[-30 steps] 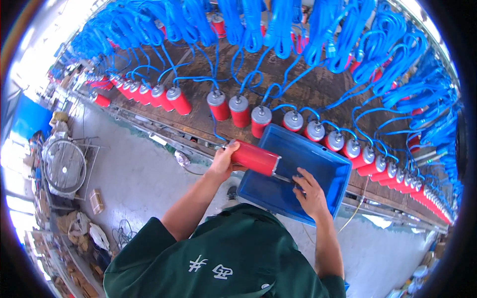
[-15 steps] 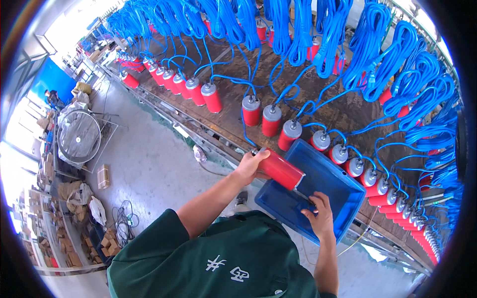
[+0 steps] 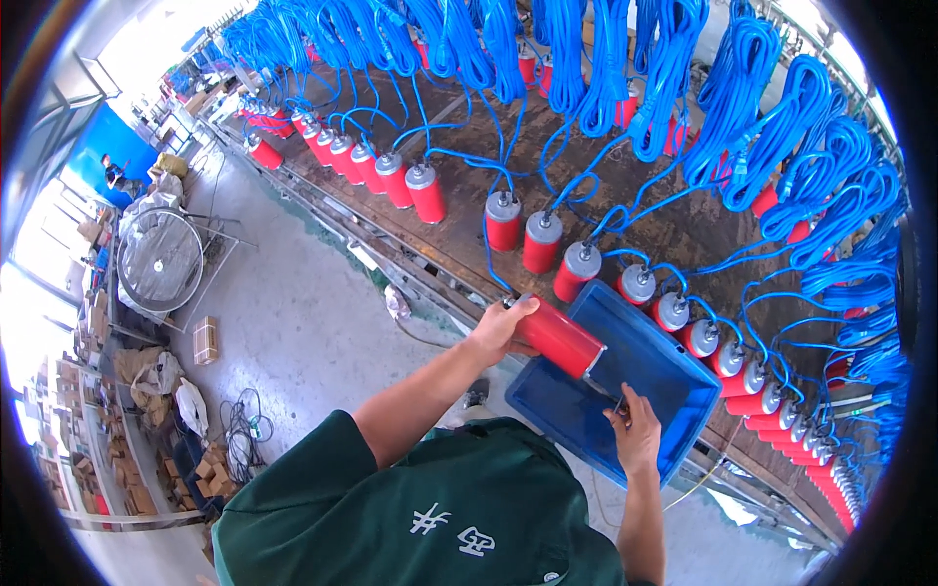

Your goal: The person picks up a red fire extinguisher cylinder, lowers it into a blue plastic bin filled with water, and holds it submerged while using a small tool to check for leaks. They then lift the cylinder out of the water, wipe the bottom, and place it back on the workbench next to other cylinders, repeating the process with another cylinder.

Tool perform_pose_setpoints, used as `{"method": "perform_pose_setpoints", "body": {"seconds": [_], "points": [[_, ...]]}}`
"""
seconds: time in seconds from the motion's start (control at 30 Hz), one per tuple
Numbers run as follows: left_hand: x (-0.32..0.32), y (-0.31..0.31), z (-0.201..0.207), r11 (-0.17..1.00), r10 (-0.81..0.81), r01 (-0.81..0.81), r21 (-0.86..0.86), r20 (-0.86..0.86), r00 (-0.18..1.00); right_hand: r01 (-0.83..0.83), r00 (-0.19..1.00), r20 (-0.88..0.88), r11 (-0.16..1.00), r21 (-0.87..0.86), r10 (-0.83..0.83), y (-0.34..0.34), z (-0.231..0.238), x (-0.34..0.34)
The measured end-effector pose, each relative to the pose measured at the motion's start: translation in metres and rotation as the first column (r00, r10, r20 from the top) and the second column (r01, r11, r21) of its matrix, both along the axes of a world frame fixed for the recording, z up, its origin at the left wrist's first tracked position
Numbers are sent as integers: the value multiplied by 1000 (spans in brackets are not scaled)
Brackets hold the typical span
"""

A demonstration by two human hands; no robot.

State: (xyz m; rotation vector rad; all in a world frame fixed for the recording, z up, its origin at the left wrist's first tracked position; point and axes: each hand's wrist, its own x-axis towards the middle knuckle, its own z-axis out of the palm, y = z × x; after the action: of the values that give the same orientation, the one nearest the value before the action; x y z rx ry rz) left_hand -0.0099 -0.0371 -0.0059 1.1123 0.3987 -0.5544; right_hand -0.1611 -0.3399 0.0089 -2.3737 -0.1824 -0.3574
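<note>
My left hand (image 3: 500, 330) is wrapped round a red cylinder (image 3: 561, 337) with a blue cable at its upper left end. The cylinder is tilted, its other end pointing down to the right over a blue plastic tray (image 3: 674, 376). Just past that end, my right hand (image 3: 637, 430) is closed in a pinch. A thin dark rod (image 3: 603, 390) runs from its fingertips toward the cylinder's end; whether it touches the cylinder I cannot tell.
Red cylinders with grey caps (image 3: 541, 239) stand in a row along the bench (image 3: 459, 234), the tray among them. Blue cable coils (image 3: 674, 68) hang behind. To the left are a wire-wheel frame (image 3: 159, 264), loose cable (image 3: 244, 430) and shelves of boxes (image 3: 117, 449). Another person (image 3: 119, 178) is far left.
The view has shifted slightly. My right hand's fingers have drawn closer together near the cylinder's end. The left hand keeps its hold on the cylinder.
</note>
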Motion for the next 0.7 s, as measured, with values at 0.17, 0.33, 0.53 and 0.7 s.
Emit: {"method": "perform_pose_setpoints", "body": {"seconds": [0.17, 0.33, 0.53, 0.7], "points": [[-2, -1, -3, 1000, -12, 13, -21, 53, 999, 438, 649, -760, 831, 342, -29, -8, -11, 14], [-1, -2, 0, 1000, -7, 7, -10, 47, 999, 351, 819, -568, 857, 378, -85, 2, -18, 7], [3, -4, 3, 1000, -9, 9, 3, -18, 1000, -80, 996, 8, 978, -192, 83, -3, 4, 1], [1, -3, 2, 1000, 12, -12, -17, -11, 1000, -23, 992, -121, 995, 95, 35, -7, -6, 1]]}}
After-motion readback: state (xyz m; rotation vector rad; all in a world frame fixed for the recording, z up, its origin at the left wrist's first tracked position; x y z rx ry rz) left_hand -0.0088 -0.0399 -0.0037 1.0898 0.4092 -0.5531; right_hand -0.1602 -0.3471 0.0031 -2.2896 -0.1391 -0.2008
